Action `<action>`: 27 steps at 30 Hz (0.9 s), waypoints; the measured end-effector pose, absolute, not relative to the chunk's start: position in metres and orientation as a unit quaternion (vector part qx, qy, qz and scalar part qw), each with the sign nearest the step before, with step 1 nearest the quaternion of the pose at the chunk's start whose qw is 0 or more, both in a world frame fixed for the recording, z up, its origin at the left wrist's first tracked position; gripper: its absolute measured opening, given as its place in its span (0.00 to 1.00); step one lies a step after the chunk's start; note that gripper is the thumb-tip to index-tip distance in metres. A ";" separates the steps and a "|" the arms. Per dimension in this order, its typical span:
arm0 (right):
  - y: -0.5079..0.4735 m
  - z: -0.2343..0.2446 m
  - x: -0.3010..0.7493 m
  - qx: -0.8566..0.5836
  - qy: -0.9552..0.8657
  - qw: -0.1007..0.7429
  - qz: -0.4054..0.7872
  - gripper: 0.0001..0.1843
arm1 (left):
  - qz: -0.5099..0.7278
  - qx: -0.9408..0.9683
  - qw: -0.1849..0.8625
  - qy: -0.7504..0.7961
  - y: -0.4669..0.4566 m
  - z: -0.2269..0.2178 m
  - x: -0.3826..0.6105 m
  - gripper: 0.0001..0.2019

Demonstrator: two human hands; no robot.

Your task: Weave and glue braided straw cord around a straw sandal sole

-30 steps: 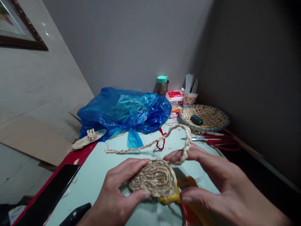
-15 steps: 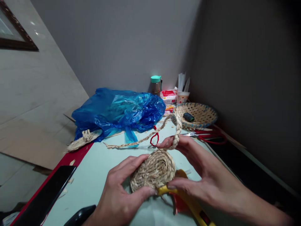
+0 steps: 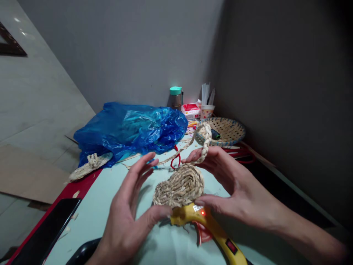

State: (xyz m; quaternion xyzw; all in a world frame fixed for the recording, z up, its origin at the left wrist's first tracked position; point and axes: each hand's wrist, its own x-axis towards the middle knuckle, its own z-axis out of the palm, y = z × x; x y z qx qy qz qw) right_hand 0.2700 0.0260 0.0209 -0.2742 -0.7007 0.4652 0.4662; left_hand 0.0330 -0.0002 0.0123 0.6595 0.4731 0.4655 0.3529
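A coiled piece of braided straw (image 3: 179, 186), with two rounded lobes, stands tilted above the table between my hands. My right hand (image 3: 231, 184) grips its right side, thumb below and fingers above. From its top, the loose straw braid (image 3: 206, 141) arches over my right fingers and trails left as a thin tail. My left hand (image 3: 132, 206) is spread at the coil's left side, fingers off it; its thumb tip is close to the lower edge. Just beneath the coil lies a yellow glue gun (image 3: 211, 222) with a lit red light and an orange-red trigger (image 3: 203, 233).
A blue plastic bag (image 3: 129, 127) fills the back left. Beside it stand a green-lidded bottle (image 3: 175, 97), a cup of clear sticks (image 3: 207, 110) and a woven basket (image 3: 228, 130). Red-handled scissors (image 3: 242, 155) lie right; a black phone (image 3: 49, 228) and straw sole-shaped piece (image 3: 89, 167) lie left.
My left hand has let go of the coil and opened out to the left. My right hand still holds the coil. The view has shifted, showing more of the glue gun.
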 end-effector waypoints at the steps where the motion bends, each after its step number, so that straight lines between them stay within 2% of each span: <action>1: 0.026 0.021 0.270 -0.273 -0.703 0.463 0.465 0.30 | 0.479 0.658 0.341 0.471 0.001 0.014 0.034 0.33; 3: 0.026 0.021 0.271 -0.274 -0.704 0.459 0.468 0.30 | 0.466 0.681 0.305 0.476 0.002 0.014 0.039 0.32; 6: 0.024 0.021 0.270 -0.275 -0.709 0.451 0.467 0.28 | 0.398 0.742 0.253 0.476 0.000 0.012 0.049 0.36; 11: 0.022 0.021 0.266 -0.265 -0.720 0.435 0.472 0.24 | 0.402 0.768 0.171 0.469 -0.004 0.008 0.057 0.38; 22: 0.019 0.019 0.265 -0.285 -0.726 0.417 0.466 0.25 | 0.432 0.730 0.210 0.487 -0.012 -0.002 0.053 0.39; 27: 0.023 0.020 0.263 -0.289 -0.711 0.425 0.481 0.24 | 0.397 0.751 0.219 0.481 -0.007 0.001 0.053 0.48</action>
